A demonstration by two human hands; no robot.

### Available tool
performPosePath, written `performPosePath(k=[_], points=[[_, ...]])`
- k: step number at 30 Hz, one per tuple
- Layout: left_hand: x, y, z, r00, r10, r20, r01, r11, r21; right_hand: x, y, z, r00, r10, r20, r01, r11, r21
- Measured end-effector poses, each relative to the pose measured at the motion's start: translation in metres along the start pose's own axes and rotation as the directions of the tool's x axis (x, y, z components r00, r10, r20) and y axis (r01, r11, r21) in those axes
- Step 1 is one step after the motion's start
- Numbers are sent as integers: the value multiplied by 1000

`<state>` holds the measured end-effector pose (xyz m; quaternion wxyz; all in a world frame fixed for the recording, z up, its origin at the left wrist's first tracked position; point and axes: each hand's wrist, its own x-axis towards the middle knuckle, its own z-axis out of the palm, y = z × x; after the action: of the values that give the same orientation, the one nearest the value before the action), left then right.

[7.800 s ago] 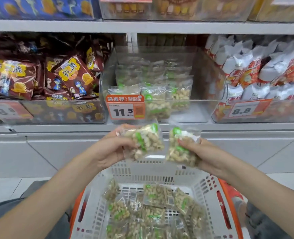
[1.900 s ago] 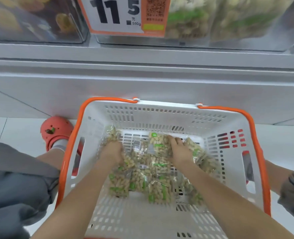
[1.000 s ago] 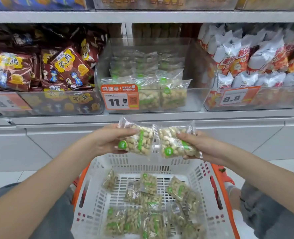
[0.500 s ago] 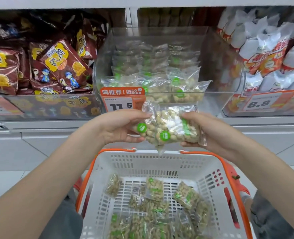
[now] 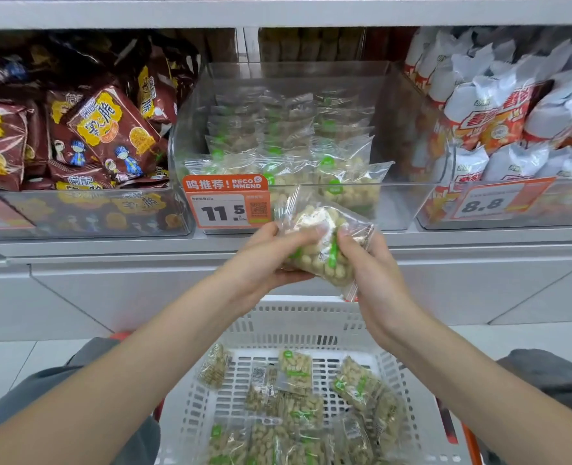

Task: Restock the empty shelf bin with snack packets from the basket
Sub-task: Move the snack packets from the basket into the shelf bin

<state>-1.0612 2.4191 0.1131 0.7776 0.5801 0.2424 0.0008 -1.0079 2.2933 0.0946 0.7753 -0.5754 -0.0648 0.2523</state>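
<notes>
where "11.5" shows, hands [image 5: 268, 260] grip perhaps two packets [image 5: 321, 243].

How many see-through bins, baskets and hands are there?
Clear bins: 3
Basket: 1
Hands (left hand, right hand, both gripping snack packets): 2
Total: 6

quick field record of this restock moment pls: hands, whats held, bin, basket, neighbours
left hand: gripping the held packets from the left
right hand: gripping them from the right
held packets: clear peanut packets with green marks, stacked, in front of the bin
clear bin: partly filled, right front bare
price tag: 11.5
basket: white, more packets inside
left neighbour bin: brown bags
right neighbour bin: white-and-red bags
</notes>
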Motion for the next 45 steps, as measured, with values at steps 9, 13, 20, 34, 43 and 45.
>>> performPosePath(k=[9, 13, 20, 34, 43, 45], points=[[-2, 10, -15, 936, 343, 79, -305, 679, 667, 21, -37, -31, 925, -114, 362, 340, 673, -657], [-9, 12, -22, 903, 359, 235, -397, 490, 776, 15, -35, -30, 843, 156, 514, 310, 639, -703], [-16, 21, -26, 922, 383, 61, -380, 859, 343, 17, -23, -18, 916, -13, 400, 197, 884, -423], [-15, -14, -16, 972, 189, 143, -230, 895, 383, 22, -12, -17, 912, 45, 409, 154, 885, -440], [-10, 22, -39, 803, 582, 127, -513, 568, 643, 29, -53, 0, 965, -77, 250, 147, 950, -276], [-5, 34, -53, 699, 702, 140, -522, 366, 770, 47, -76, 17, 967, -68, 244, 124, 967, -221]])
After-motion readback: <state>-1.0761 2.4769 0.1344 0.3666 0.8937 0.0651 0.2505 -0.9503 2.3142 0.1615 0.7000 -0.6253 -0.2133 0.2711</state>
